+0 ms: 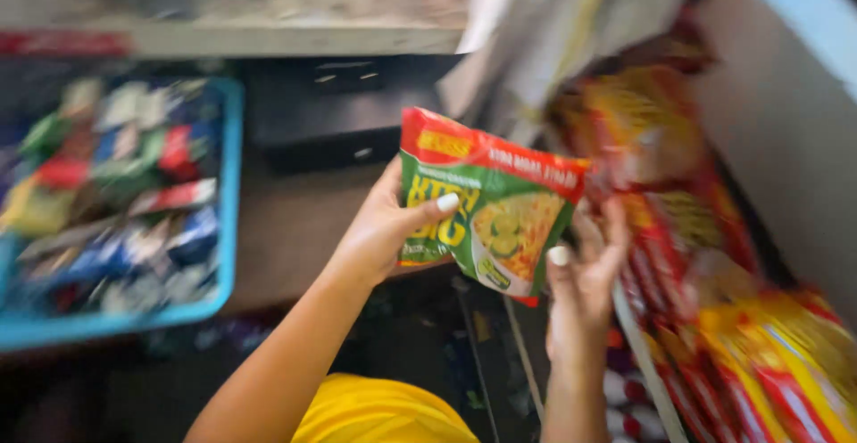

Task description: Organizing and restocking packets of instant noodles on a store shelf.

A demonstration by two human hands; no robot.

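Yellow sleeve [384, 412] lowest in view, closest to the lens. Left hand [379, 233] clamped on a green and red instant noodle packet [486, 206], thumb across the front, fingers behind its left edge. Right hand [585, 273] closed on the packet's lower right corner, one finger on the front. Packet held tilted in the air, between both hands, above a brown counter [286, 220]. Probably light, with thin crinkly film, rather slippery, and a brittle noodle block inside, easy to crack if squeezed. Best gripped at the sealed edges, not pressed in the middle. Further left, blue tray [228, 184] full of small sachets; right, hanging red and yellow snack packets [714, 318], blurred.
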